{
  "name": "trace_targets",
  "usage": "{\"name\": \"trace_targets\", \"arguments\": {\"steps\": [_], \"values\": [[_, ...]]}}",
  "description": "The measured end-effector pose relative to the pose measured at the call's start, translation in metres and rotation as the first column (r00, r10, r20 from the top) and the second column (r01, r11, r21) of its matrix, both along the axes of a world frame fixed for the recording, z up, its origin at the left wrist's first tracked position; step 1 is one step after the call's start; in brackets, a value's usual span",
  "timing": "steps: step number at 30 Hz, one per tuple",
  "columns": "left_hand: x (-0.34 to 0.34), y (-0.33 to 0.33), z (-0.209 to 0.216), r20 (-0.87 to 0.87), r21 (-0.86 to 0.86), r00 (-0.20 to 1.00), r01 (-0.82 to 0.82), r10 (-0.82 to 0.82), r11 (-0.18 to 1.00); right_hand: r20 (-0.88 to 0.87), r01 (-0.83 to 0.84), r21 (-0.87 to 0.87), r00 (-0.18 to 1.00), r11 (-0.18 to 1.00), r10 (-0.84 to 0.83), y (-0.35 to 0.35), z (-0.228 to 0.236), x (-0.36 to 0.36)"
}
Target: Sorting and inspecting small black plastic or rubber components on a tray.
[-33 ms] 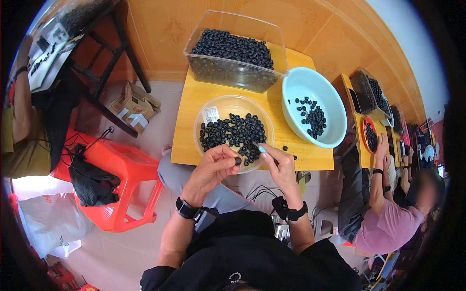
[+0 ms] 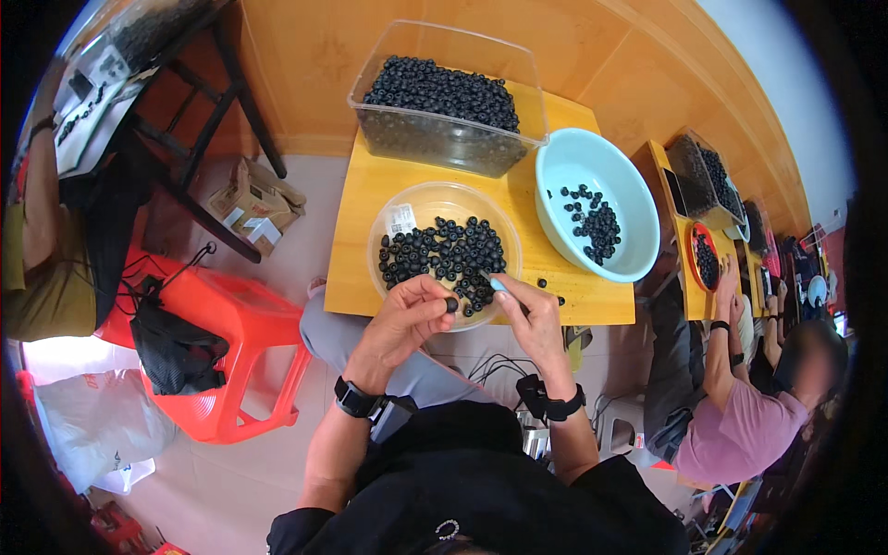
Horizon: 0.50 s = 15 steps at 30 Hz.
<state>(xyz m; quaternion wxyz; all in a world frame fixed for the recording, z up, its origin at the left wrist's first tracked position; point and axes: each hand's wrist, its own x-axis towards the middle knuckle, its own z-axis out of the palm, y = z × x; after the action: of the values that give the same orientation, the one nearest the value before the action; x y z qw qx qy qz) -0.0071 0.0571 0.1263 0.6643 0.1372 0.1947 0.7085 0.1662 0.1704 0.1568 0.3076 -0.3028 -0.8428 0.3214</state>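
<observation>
My left hand (image 2: 412, 319) pinches a black round bead (image 2: 451, 304) between thumb and fingertips, over the near rim of a clear round tub (image 2: 444, 197). Many black beads (image 2: 449, 245) lie spread inside that tub. In my right hand (image 2: 536, 322) is a small tool with a light blue handle (image 2: 499, 285); its thin tip points up and left over the tub, apart from the held bead. To the right, a light blue basin (image 2: 572, 162) holds a smaller heap of black beads (image 2: 597, 231). A few loose beads (image 2: 542, 283) lie on the yellow table (image 2: 351, 236).
Behind the tub stands a clear rectangular bin (image 2: 425, 143) piled with black beads. A red stool (image 2: 217, 398) with a black bag (image 2: 176, 347) is at left, near a cardboard box (image 2: 254, 199). At right, a person in pink (image 2: 740, 425) works at another table with a red tray (image 2: 694, 264).
</observation>
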Motion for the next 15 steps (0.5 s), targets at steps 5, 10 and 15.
{"name": "trace_targets", "arguments": {"steps": [5,10,15], "values": [[0.004,0.001,0.002,-0.004,-0.047,0.999,-0.038,0.038,0.998,-0.064,-0.072,-0.152,0.996,0.986,0.063,-0.015,0.013,-0.01],[0.003,0.002,-0.001,-0.018,-0.057,0.999,-0.029,0.029,0.998,-0.069,-0.158,-0.155,0.986,0.975,0.149,-0.024,0.029,-0.018],[0.003,0.003,0.0,0.001,-0.068,0.999,-0.037,0.037,0.997,-0.085,-0.136,-0.121,0.988,0.983,0.126,-0.025,0.023,-0.016]]}}
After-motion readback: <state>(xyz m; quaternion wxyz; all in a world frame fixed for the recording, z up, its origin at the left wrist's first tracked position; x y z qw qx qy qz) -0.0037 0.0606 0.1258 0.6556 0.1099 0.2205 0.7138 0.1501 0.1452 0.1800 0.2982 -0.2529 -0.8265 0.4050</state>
